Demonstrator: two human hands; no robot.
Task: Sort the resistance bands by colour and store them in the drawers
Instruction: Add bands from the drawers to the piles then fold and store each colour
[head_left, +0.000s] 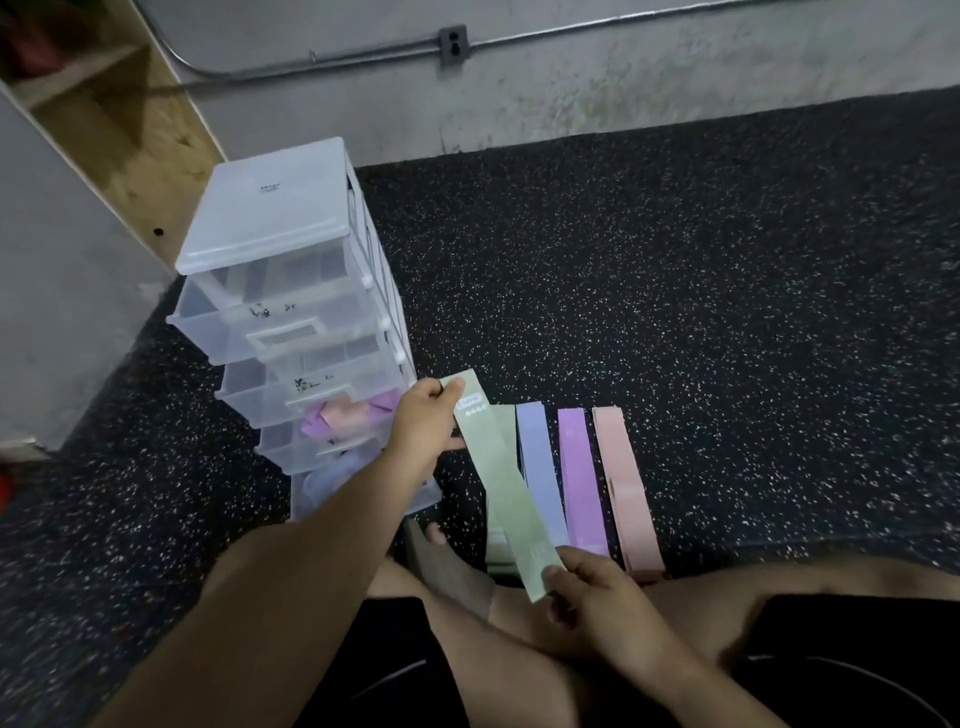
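A green resistance band (498, 478) is stretched flat between both hands above the floor. My left hand (423, 415) pinches its far end next to the drawer tower (270, 208). My right hand (587, 587) pinches its near end over my legs. More green bands (503, 421) lie under it on the floor. Beside them lie a blue band (540, 467), a purple band (582, 473) and a pink band (623, 478) in parallel strips. The clear plastic tower has several drawers pulled out; a lower drawer (343, 415) holds purple and pink bands.
Black speckled rubber flooring (675, 291) spreads to the right of the tower. A grey concrete wall (571, 88) with a conduit and outlet runs behind. A wooden shelf unit (119, 124) stands at the left. My crossed legs in black shorts fill the bottom.
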